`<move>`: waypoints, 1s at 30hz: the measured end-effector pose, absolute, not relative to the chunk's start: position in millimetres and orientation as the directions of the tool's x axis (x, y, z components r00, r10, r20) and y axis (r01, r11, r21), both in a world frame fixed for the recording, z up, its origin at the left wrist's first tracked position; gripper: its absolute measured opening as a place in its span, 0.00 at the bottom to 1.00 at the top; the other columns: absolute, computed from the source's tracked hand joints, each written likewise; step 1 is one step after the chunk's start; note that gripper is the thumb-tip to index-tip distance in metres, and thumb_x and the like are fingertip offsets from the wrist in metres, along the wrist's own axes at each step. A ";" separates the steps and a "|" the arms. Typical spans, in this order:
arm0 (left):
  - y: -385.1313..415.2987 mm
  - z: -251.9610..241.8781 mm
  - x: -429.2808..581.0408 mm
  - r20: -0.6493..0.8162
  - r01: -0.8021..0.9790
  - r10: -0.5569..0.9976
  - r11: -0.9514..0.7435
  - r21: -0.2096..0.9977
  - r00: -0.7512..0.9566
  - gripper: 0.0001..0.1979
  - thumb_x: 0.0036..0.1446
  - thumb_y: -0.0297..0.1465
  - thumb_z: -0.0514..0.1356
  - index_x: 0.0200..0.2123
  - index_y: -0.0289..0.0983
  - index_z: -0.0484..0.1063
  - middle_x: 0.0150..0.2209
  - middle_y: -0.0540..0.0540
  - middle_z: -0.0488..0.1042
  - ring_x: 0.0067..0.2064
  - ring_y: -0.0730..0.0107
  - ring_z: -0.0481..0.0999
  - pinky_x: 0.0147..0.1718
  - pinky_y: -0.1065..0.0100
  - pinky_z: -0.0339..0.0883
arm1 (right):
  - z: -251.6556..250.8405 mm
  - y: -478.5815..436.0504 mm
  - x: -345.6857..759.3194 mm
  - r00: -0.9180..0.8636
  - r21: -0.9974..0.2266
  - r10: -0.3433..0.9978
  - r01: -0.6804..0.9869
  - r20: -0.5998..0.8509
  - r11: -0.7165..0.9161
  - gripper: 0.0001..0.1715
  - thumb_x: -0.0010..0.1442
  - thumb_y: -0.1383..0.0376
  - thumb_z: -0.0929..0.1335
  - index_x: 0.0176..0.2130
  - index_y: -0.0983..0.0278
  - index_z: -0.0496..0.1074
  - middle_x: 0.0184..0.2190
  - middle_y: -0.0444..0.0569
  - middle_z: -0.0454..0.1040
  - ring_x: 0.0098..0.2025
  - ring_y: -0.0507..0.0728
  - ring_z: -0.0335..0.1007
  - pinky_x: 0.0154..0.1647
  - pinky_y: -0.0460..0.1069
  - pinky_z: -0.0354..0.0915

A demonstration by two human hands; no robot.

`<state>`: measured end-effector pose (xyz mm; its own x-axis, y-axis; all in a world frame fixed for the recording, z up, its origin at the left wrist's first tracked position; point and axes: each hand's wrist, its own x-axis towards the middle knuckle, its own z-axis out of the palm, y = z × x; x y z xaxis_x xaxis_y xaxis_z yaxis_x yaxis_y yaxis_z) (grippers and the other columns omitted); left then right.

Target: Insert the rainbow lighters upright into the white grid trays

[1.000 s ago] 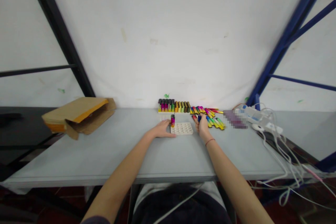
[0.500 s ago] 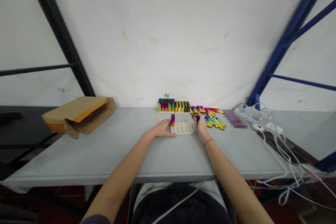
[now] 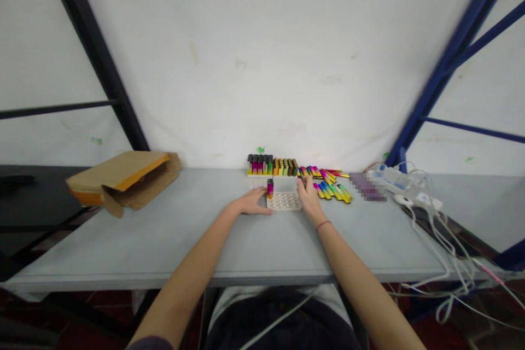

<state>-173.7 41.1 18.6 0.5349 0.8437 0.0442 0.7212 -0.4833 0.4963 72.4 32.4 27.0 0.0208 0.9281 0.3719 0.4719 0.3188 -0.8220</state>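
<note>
A white tray [image 3: 286,205] with rows of round holes lies on the table in front of me. One purple lighter [image 3: 270,190] stands upright in its far left corner. My left hand [image 3: 253,202] holds the tray's left side, thumb at the near corner and fingers behind. At the tray's far right, my right hand [image 3: 309,197] is closed around a lighter [image 3: 301,178], mostly hidden by the fingers. Just right of that hand lie several rainbow-coloured lighters [image 3: 338,192] on their sides. More loose lighters [image 3: 328,176] lie behind these.
Against the wall stand upright lighters with dark tops [image 3: 260,165] and yellowish ones [image 3: 286,167], packed in rows. An open cardboard box [image 3: 123,175] lies at left. To the right are a blurred purple item [image 3: 367,186], a power strip [image 3: 396,179] and tangled white cables [image 3: 441,229].
My right hand has moved left from the loose lighters to the tray's right side, carrying a lighter. My left hand and the tray stay almost in place.
</note>
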 end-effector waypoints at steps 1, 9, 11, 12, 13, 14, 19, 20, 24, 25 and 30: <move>41.1 18.6 -173.5 0.039 0.724 0.845 -0.480 0.495 0.533 0.50 0.47 0.53 0.68 0.67 0.32 0.58 0.70 0.33 0.57 0.70 0.42 0.56 0.69 0.53 0.48 | 28.4 29.7 69.2 -0.008 -0.788 0.907 0.492 0.421 0.370 0.20 0.69 0.54 0.55 0.46 0.62 0.67 0.34 0.50 0.73 0.37 0.58 0.70 0.41 0.50 0.66; 39.4 19.1 -172.1 0.082 0.714 0.841 -0.501 0.490 0.534 0.47 0.49 0.50 0.68 0.66 0.34 0.60 0.68 0.34 0.62 0.68 0.41 0.60 0.68 0.51 0.51 | 28.5 16.2 41.1 -0.184 -0.710 0.809 0.399 0.558 0.581 0.16 0.67 0.59 0.60 0.46 0.65 0.71 0.40 0.54 0.77 0.41 0.58 0.72 0.46 0.51 0.67; 39.2 19.6 -171.6 0.086 0.710 0.839 -0.506 0.490 0.538 0.46 0.49 0.50 0.68 0.66 0.34 0.61 0.66 0.33 0.64 0.66 0.41 0.63 0.67 0.52 0.54 | 23.9 15.3 37.6 -0.215 -0.719 0.806 0.369 0.551 0.589 0.16 0.66 0.60 0.60 0.46 0.65 0.71 0.39 0.53 0.77 0.41 0.58 0.73 0.46 0.50 0.68; 39.5 19.5 -171.4 0.088 0.706 0.835 -0.512 0.489 0.544 0.46 0.49 0.50 0.68 0.65 0.33 0.61 0.66 0.33 0.65 0.66 0.42 0.64 0.66 0.52 0.55 | 21.5 15.2 36.6 -0.237 -0.712 0.799 0.364 0.553 0.600 0.16 0.66 0.60 0.61 0.47 0.65 0.71 0.39 0.53 0.78 0.41 0.58 0.74 0.46 0.50 0.68; 40.0 19.1 -171.2 0.092 0.702 0.830 -0.519 0.488 0.550 0.46 0.49 0.49 0.68 0.65 0.32 0.61 0.65 0.32 0.65 0.65 0.42 0.65 0.66 0.52 0.55 | 19.1 15.4 36.0 -0.262 -0.699 0.789 0.367 0.556 0.614 0.15 0.66 0.61 0.61 0.48 0.64 0.71 0.39 0.52 0.78 0.40 0.58 0.74 0.46 0.50 0.68; 40.7 18.4 -171.1 0.096 0.698 0.826 -0.526 0.487 0.555 0.46 0.49 0.49 0.68 0.65 0.31 0.62 0.65 0.30 0.65 0.65 0.41 0.65 0.66 0.52 0.55 | 16.9 15.7 35.6 -0.287 -0.679 0.776 0.377 0.561 0.630 0.15 0.66 0.61 0.62 0.48 0.64 0.71 0.39 0.52 0.78 0.40 0.58 0.74 0.45 0.51 0.68; 44.3 13.8 -171.2 0.124 0.684 0.823 -0.535 0.495 0.554 0.45 0.48 0.49 0.69 0.64 0.33 0.63 0.65 0.32 0.65 0.65 0.40 0.65 0.66 0.49 0.55 | 11.5 17.3 33.4 -0.356 -0.554 0.718 0.464 0.598 0.691 0.17 0.67 0.65 0.62 0.53 0.63 0.70 0.41 0.53 0.79 0.40 0.59 0.76 0.44 0.52 0.69; 44.6 13.4 -171.3 0.126 0.683 0.824 -0.534 0.498 0.552 0.44 0.47 0.49 0.69 0.63 0.33 0.63 0.65 0.32 0.66 0.65 0.40 0.65 0.66 0.49 0.55 | 11.6 17.1 32.6 -0.362 -0.531 0.714 0.487 0.599 0.693 0.17 0.68 0.65 0.62 0.54 0.62 0.70 0.41 0.53 0.80 0.40 0.59 0.76 0.44 0.51 0.69; 43.9 13.7 -171.1 0.132 0.679 0.819 -0.543 0.493 0.558 0.44 0.48 0.47 0.70 0.64 0.32 0.63 0.64 0.31 0.66 0.64 0.41 0.66 0.65 0.50 0.56 | 14.0 14.8 29.8 -0.388 -0.411 0.671 0.567 0.632 0.714 0.18 0.67 0.68 0.61 0.53 0.61 0.72 0.43 0.54 0.78 0.45 0.60 0.74 0.48 0.52 0.68; 43.6 13.9 -171.0 0.133 0.680 0.818 -0.545 0.490 0.559 0.44 0.48 0.47 0.70 0.64 0.32 0.63 0.64 0.31 0.66 0.64 0.41 0.66 0.65 0.50 0.56 | 14.7 14.7 30.0 -0.395 -0.384 0.660 0.580 0.639 0.719 0.20 0.66 0.70 0.60 0.54 0.62 0.73 0.44 0.55 0.78 0.46 0.60 0.73 0.49 0.52 0.68; 43.0 14.7 -171.0 0.114 0.709 0.835 -0.522 0.475 0.538 0.45 0.48 0.50 0.69 0.64 0.32 0.62 0.66 0.32 0.65 0.65 0.41 0.64 0.66 0.50 0.54 | 19.3 23.9 45.1 -0.388 -0.332 0.664 0.639 0.639 0.694 0.34 0.56 0.79 0.58 0.58 0.64 0.72 0.49 0.56 0.76 0.52 0.60 0.69 0.57 0.54 0.64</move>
<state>-171.0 43.0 14.7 0.5383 0.8350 0.1143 0.7087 -0.5219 0.4748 45.1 23.9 19.3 -0.3881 0.6638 0.6394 0.6394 0.6935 -0.3319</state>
